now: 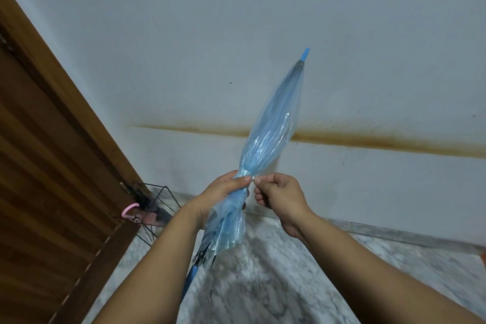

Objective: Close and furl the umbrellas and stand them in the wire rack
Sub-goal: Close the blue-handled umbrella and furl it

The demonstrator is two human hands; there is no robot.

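Observation:
A closed, translucent blue umbrella (273,123) points up and away, its blue tip near the wall and its blue handle low between my forearms. My left hand (223,192) is wrapped around the gathered canopy at its waist. My right hand (278,194) pinches the small white end of the umbrella's strap right beside my left thumb. The black wire rack (160,197) stands on the floor at the left by the door, with a pink-handled umbrella (143,212) in it.
A brown wooden door (47,166) fills the left side. A white wall with a rusty horizontal stain is straight ahead. The floor is grey-white marble (276,284).

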